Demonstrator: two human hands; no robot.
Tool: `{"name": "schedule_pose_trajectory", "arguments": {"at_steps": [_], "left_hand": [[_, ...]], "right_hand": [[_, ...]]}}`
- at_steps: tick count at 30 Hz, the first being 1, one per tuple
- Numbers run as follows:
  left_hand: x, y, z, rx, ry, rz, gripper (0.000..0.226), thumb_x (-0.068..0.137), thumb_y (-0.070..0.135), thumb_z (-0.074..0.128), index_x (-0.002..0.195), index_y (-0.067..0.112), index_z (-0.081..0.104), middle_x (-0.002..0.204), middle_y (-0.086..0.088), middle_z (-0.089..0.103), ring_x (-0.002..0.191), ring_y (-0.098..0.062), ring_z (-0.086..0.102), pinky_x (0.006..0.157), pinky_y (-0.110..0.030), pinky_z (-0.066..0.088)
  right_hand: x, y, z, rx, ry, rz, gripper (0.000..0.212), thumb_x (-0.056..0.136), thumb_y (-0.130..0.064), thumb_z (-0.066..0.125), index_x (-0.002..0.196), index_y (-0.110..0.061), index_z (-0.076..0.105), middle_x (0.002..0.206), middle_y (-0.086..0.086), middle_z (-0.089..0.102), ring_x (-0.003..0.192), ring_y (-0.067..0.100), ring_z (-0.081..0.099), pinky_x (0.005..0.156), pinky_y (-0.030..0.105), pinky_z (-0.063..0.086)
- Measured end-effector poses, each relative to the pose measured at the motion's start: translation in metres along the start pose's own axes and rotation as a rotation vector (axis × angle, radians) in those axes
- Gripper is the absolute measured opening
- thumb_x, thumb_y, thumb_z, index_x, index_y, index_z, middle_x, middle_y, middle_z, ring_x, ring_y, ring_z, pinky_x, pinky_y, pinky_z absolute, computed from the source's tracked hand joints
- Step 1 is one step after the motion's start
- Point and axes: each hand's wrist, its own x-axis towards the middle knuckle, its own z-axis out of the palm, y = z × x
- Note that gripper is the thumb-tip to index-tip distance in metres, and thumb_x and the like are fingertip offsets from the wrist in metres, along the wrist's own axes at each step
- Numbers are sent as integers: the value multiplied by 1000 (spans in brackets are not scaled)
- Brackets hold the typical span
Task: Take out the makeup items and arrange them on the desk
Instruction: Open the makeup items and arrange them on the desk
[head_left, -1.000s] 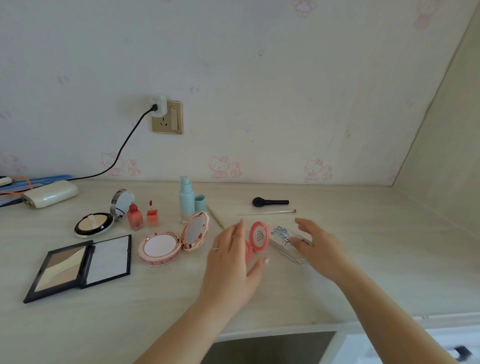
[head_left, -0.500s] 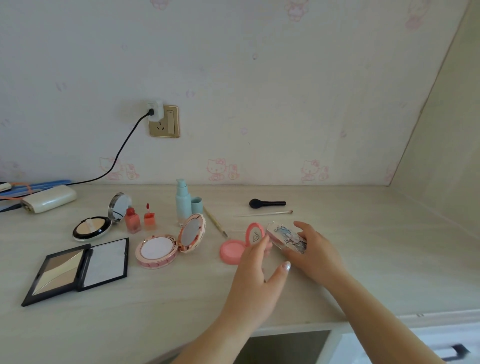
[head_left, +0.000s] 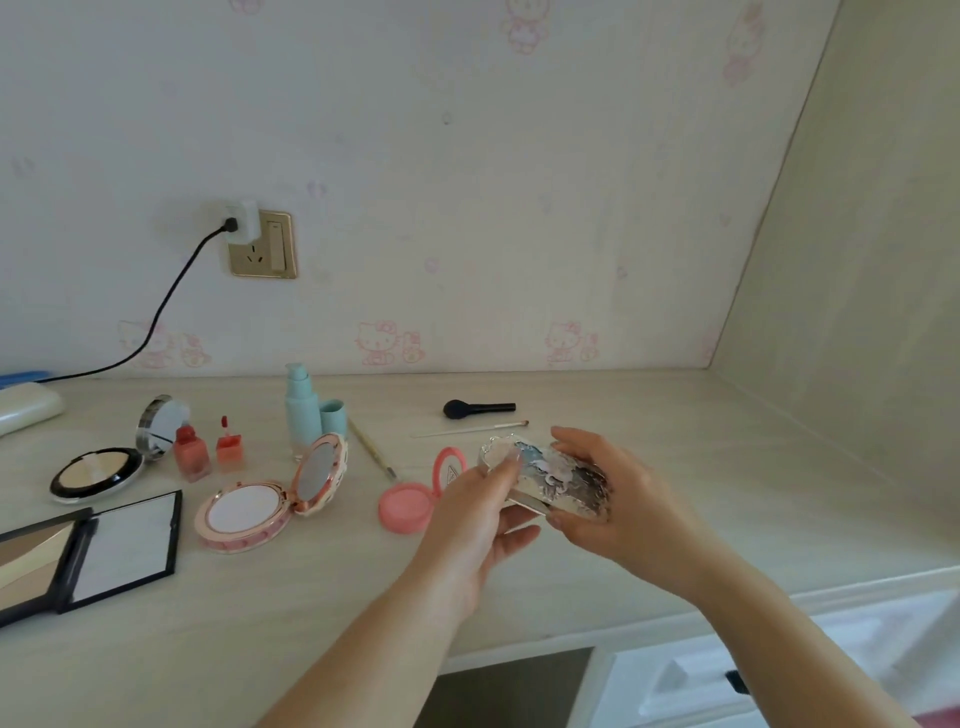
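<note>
Here, above the front middle of the pale wooden desk (head_left: 727, 467), both hands hold a silvery embossed case (head_left: 550, 475) clear of the surface: the right hand (head_left: 610, 506) wraps its fingers and thumb round the right end, the left hand (head_left: 480, 512) pinches the left end, thumb below. The case is oblong, clear-lidded, with a blue-and-white relief pattern, and tilts down toward 4 o'clock. A second ago it lay flat on the desk under the right fingertips; half a second ago it was barely raised, and the left hand has since come across from the pink blush compact (head_left: 410, 504), now uncovered and open at 9 o'clock of the case. From 1 to 4 o'clock the desk runs bare to the side panel (head_left: 857, 260), and the front edge lies just beneath the wrists at 6 o'clock. At 12 o'clock lie a thin brush (head_left: 467, 430) and a black brush (head_left: 478, 408). Farther toward 9 o'clock stand a mint pump bottle (head_left: 301, 410), a rose-gold cushion compact (head_left: 270, 499), two red bottles (head_left: 208, 452), a round powder compact (head_left: 98, 470) and a black palette (head_left: 83, 556) at the left edge. A wall socket (head_left: 262, 244) sits at 10 o'clock.
</note>
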Motion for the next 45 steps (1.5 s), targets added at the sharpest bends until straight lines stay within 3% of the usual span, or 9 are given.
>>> {"name": "schedule_pose_trajectory", "arguments": {"at_steps": [3, 6, 10, 14, 22, 29, 36, 41, 45], "left_hand": [[2, 3, 0, -29, 30, 19, 23, 93, 14, 56, 74, 26, 49, 53, 2, 66, 63, -19, 61, 71, -33, 51], [7, 3, -2, -135, 92, 40, 5, 91, 9, 55, 92, 10, 60, 60, -2, 70, 63, -20, 67, 73, -35, 57], [13, -2, 5, -223, 103, 121, 27, 88, 3, 56, 114, 1, 55, 96, -12, 70, 74, -18, 70, 75, -31, 59], [4, -7, 19, -124, 57, 207, 25, 86, -7, 51, 98, 11, 65, 88, -5, 73, 83, -16, 70, 83, -33, 56], [1, -13, 20, -163, -98, 63, 28, 97, 26, 47, 114, 16, 66, 110, -5, 72, 102, -17, 68, 94, -38, 52], [2, -19, 20, -170, -113, 71, 31, 99, 25, 42, 120, 18, 64, 115, -5, 70, 106, -17, 66, 95, -37, 48], [7, -22, 25, -198, -68, 30, 30, 98, 25, 43, 115, 16, 67, 114, -11, 69, 99, -23, 65, 88, -38, 50], [12, -18, 25, -248, -48, -4, 30, 98, 25, 44, 114, 10, 65, 111, -14, 70, 95, -26, 68, 84, -40, 56], [14, -20, 25, -289, -15, -50, 29, 100, 21, 41, 112, 9, 64, 106, -15, 72, 96, -27, 69, 81, -39, 58]], "right_hand": [[5, -3, 0, -87, 11, -28, 69, 74, -35, 74, 134, -39, 41, 113, -23, 46, 108, 2, 48, 85, 11, 37], [9, 1, 9, -61, 161, 16, 70, 77, -34, 74, 138, -31, 39, 122, -21, 40, 113, 4, 47, 90, 16, 37], [15, -2, 26, 411, 248, 262, 60, 89, -27, 62, 141, -26, 34, 131, -9, 48, 104, 3, 58, 93, 30, 48], [27, -14, 30, 828, 164, 380, 39, 91, -31, 56, 130, -29, 49, 114, 1, 65, 96, 13, 67, 88, 37, 56], [40, -12, 31, 719, 93, 377, 16, 89, -33, 58, 103, -26, 60, 88, 6, 67, 77, 19, 67, 70, 34, 53], [40, -5, 33, 705, 83, 410, 46, 75, -43, 64, 118, -31, 53, 100, 6, 68, 89, 22, 69, 86, 45, 56], [40, -2, 27, 664, 81, 427, 28, 87, -29, 53, 114, -25, 55, 88, 6, 69, 76, 22, 68, 69, 36, 54], [42, 3, 17, 699, 53, 424, 31, 78, -35, 42, 100, -27, 62, 99, 11, 71, 91, 26, 69, 86, 46, 53], [42, 9, 9, 693, -27, 456, 26, 93, -28, 37, 93, -12, 59, 76, 4, 63, 68, 16, 61, 65, 31, 51]]}}
